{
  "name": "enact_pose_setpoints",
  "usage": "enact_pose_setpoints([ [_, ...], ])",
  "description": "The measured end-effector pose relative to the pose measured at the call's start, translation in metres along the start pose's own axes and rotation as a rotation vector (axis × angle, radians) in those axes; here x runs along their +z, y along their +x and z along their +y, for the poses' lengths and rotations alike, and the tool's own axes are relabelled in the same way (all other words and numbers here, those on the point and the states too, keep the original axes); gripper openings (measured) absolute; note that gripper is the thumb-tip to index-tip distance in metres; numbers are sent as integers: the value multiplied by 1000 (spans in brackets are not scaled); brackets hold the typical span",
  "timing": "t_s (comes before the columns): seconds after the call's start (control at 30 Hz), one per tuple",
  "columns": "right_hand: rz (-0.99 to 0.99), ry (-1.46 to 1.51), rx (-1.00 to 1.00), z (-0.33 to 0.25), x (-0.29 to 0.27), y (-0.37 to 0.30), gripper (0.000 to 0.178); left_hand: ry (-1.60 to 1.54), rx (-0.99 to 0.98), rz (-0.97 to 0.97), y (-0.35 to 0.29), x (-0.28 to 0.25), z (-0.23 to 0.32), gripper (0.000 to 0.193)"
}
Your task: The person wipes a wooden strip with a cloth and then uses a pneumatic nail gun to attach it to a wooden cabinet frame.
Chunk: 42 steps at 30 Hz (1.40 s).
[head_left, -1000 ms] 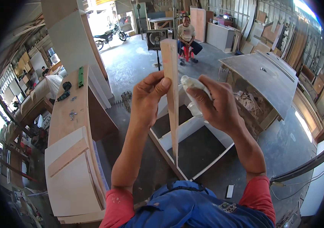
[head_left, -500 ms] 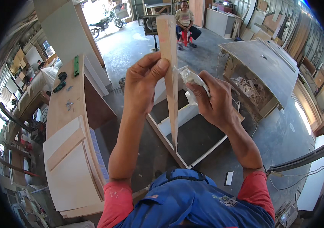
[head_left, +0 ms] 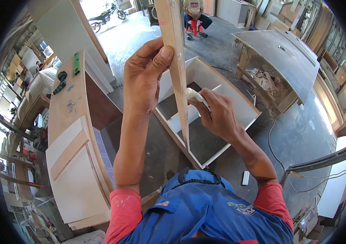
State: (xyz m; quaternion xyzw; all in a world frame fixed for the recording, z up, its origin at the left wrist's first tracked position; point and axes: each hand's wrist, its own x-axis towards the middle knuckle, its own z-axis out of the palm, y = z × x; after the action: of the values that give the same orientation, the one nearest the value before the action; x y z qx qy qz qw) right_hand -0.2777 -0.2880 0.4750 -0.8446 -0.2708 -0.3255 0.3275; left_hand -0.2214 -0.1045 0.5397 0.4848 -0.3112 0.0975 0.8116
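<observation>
My left hand (head_left: 142, 77) grips a long, narrow wooden strip (head_left: 177, 67) between thumb and fingers and holds it upright in front of me. In my right hand (head_left: 219, 114) is a soft white plastic bag (head_left: 197, 97), squeezed between thumb and fingers. The bag's tip is at the strip's right-hand edge, below my left hand. Small whitish blobs show along that edge above the bag. The strip's lower end overlaps an open white box frame (head_left: 238, 105) on the floor; I cannot tell whether they touch.
At left, a wooden cabinet (head_left: 69, 118) carries a drill (head_left: 60, 82), a green level (head_left: 76, 64), loose screws and boards (head_left: 75, 191). A worktable (head_left: 278, 61) stands at right, with a cable (head_left: 270, 142) on the floor nearby. A person (head_left: 196, 14) sits on a red stool ahead.
My right hand has moved down and left with the bag along the strip's edge. My left hand and the strip have shifted slightly left. The view has tilted downward.
</observation>
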Motion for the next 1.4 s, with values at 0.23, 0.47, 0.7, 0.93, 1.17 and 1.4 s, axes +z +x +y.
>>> enact_pose_setpoints([
  [0.23, 126, -150, -99, 3, 13, -6, 16, -4, -2, 10, -4, 3, -1, 29],
  [0.47, 176, -135, -91, 15, 12, -24, 18, 62, -47, -20, -7, -17, -17, 36],
  [0.7, 85, -171, -35, 30, 31, -60, 22, 95, -151, -60, -35, -44, -64, 33],
  [0.93, 74, -215, 12, 39, 48, -73, 31, 122, -378, -96, -80, -69, -111, 35],
  [1.17, 105, -244, 15, 41, 51, -66, 30, 64, -474, -100, -102, -79, -142, 37],
  [1.4, 115, -240, 21, 48, 56, -65, 28, 46, -525, -122, -120, -79, -161, 26],
])
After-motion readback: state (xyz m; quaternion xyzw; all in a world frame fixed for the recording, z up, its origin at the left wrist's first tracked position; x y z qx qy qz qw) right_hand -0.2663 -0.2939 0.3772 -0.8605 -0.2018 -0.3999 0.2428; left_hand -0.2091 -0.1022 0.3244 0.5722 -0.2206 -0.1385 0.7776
